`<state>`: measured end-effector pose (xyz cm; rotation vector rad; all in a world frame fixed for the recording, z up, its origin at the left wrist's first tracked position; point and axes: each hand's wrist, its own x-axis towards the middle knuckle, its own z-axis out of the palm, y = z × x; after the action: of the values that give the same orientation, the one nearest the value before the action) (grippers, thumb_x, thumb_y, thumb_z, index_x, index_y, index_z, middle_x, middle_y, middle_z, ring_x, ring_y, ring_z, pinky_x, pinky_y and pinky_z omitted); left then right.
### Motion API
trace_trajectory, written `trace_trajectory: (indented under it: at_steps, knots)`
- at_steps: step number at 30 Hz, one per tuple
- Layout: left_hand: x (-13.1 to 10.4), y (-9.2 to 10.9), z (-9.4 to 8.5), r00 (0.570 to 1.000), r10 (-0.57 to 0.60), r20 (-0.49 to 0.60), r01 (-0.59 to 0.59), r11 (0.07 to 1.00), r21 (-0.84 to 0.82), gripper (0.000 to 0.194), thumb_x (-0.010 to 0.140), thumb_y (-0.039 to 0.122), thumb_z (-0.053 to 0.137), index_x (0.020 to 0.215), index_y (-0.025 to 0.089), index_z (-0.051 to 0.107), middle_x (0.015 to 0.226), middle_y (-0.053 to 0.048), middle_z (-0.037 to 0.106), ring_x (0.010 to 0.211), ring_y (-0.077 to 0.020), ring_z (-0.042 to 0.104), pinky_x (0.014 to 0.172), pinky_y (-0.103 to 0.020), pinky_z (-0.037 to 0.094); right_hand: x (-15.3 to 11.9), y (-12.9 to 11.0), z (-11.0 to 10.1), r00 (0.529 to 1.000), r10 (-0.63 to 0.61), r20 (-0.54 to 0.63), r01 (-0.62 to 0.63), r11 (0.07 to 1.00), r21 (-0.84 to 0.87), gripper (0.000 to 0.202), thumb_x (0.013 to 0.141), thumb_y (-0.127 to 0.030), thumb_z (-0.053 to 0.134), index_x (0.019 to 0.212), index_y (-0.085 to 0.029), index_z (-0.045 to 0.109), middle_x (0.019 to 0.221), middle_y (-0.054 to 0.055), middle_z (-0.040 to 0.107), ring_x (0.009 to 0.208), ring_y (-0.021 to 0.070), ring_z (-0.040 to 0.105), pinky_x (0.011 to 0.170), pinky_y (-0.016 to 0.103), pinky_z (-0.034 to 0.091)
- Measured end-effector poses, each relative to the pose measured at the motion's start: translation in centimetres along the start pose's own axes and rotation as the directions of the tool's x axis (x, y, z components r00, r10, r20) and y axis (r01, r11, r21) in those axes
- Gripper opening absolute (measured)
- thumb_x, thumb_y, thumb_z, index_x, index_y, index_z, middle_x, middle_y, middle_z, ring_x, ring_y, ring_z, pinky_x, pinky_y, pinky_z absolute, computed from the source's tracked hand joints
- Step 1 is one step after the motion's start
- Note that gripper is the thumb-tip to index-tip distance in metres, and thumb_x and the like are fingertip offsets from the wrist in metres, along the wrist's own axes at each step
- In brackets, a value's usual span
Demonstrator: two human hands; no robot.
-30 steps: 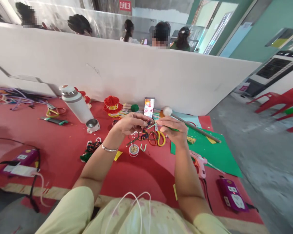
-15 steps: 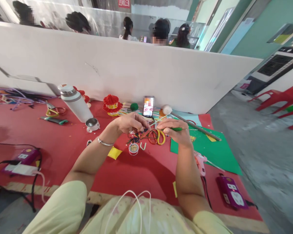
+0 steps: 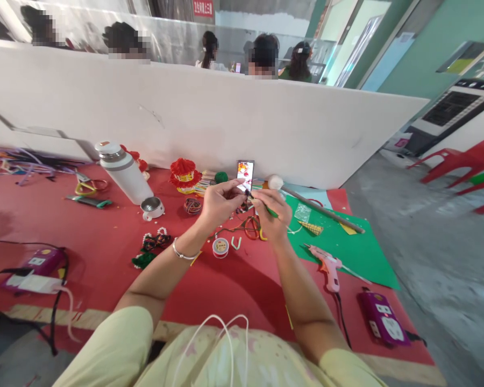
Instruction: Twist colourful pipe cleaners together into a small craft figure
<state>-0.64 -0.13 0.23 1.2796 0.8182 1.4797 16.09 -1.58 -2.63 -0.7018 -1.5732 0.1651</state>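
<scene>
My left hand (image 3: 221, 203) pinches a small dark piece of multicoloured yarn (image 3: 247, 192) in front of the phone. Close against it, my right hand (image 3: 275, 214) is closed round a crochet hook (image 3: 271, 212) with a green handle; its tip is at the yarn. A ball of dark multicoloured yarn (image 3: 192, 206) lies left of my left hand. Under my hands are scissors (image 3: 252, 228) with red and yellow handles, partly covered. A spool of thread (image 3: 220, 247) and a bent pale green piece (image 3: 236, 243) lie nearer me.
The lit phone (image 3: 246, 173) leans against a white partition (image 3: 226, 118). At left are a white bottle (image 3: 125, 174), its metal cup (image 3: 152, 207) and a cutter (image 3: 89, 201). At right, a pink glue gun (image 3: 326, 266) and purple power socket (image 3: 383, 317) trail cords. People sit beyond the partition.
Both hands have come together before the phone, my right hand moving left with the hook. The yarn ball, beads and glue gun are now more exposed.
</scene>
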Motion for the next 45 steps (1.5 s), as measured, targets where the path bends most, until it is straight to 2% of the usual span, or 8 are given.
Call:
trace_trajectory:
  at_steps: [2,5,10,16,21,33,41,45]
  knots:
    - [-0.5,-0.3,0.6,0.998,-0.043,-0.047,0.039,0.996,-0.086,0.045,0.063,0.017,0.091,0.107,0.014,0.086,0.074,-0.001,0.077,0.065,-0.0109,0.066,0.063,-0.024,0.055,-0.4,0.0,0.1,0.995,-0.101,-0.027,0.096,0.986,-0.134,0.021,0.097,-0.032,0.077,0.117,-0.035,0.084,0.109,0.005,0.086,0.101,0.0238,0.079,0.091,0.044,0.066]
    - [-0.8,-0.3,0.8,0.978,-0.194,0.073,0.206,0.952,-0.226,0.042,0.059,0.021,0.097,0.099,0.015,0.088,0.074,-0.003,0.078,0.060,-0.0088,0.062,0.056,-0.022,0.049,-0.9,0.6,0.3,0.991,-0.111,-0.077,0.101,0.988,-0.116,0.024,0.096,-0.035,0.079,0.119,-0.039,0.083,0.120,0.005,0.084,0.109,0.0263,0.078,0.096,0.048,0.065]
    - [0.1,0.7,-1.1,0.884,-0.336,0.324,0.400,0.903,-0.154,0.034,0.057,0.027,0.102,0.087,0.016,0.089,0.060,-0.002,0.070,0.047,-0.0050,0.045,0.041,-0.020,0.023,-0.3,2.0,-0.4,0.970,0.241,0.001,-0.228,0.916,0.330,0.034,0.090,-0.063,0.078,0.101,-0.032,0.086,0.104,0.005,0.087,0.106,0.0270,0.082,0.101,0.047,0.066]
    - [0.9,2.1,-3.2,0.819,-0.327,0.471,0.307,0.944,0.123,0.028,0.070,0.027,0.096,0.096,0.019,0.091,0.070,-0.005,0.078,0.050,-0.0081,0.053,0.046,-0.023,0.036,1.0,2.5,-3.1,0.851,0.308,0.426,-0.504,0.706,0.497,0.038,0.086,-0.063,0.082,0.092,-0.026,0.087,0.095,0.008,0.089,0.089,0.0256,0.085,0.084,0.041,0.073]
    - [1.2,2.6,-3.0,0.835,-0.250,0.490,0.130,0.955,0.266,0.022,0.071,0.018,0.089,0.093,0.021,0.091,0.095,-0.010,0.087,0.081,-0.0181,0.076,0.072,-0.028,0.059,1.9,1.8,-4.8,0.781,0.292,0.552,-0.568,0.699,0.434,0.035,0.089,-0.056,0.082,0.093,-0.021,0.087,0.097,0.010,0.089,0.085,0.0242,0.086,0.076,0.037,0.073]
    - [1.0,1.6,-2.6,0.964,-0.077,0.254,-0.053,0.882,0.468,0.012,0.074,0.019,0.083,0.085,0.017,0.090,0.075,-0.008,0.082,0.066,-0.0167,0.070,0.059,-0.027,0.051,2.6,-0.8,-4.3,0.866,0.153,0.477,-0.216,0.973,0.081,0.018,0.101,-0.040,0.072,0.107,-0.029,0.085,0.107,0.003,0.089,0.099,0.0190,0.085,0.088,0.030,0.068]
    - [0.6,1.2,-2.4,0.944,-0.302,0.133,0.317,0.942,-0.108,0.035,0.067,0.029,0.096,0.098,0.015,0.088,0.076,-0.005,0.079,0.056,-0.0085,0.063,0.050,-0.021,0.044,0.8,0.1,-1.5,0.951,-0.156,0.267,0.161,0.987,0.004,0.029,0.095,-0.034,0.081,0.124,-0.035,0.080,0.131,0.005,0.084,0.117,0.0244,0.082,0.102,0.044,0.067]
    - [0.4,1.0,-2.4,0.970,-0.234,0.073,0.239,0.968,-0.080,0.036,0.064,0.026,0.097,0.097,0.014,0.088,0.079,-0.006,0.080,0.060,-0.0099,0.065,0.055,-0.023,0.049,0.9,-0.2,-1.3,0.975,-0.060,0.215,0.050,0.997,0.051,0.020,0.100,-0.035,0.074,0.118,-0.034,0.082,0.120,0.003,0.087,0.111,0.0232,0.083,0.100,0.042,0.068]
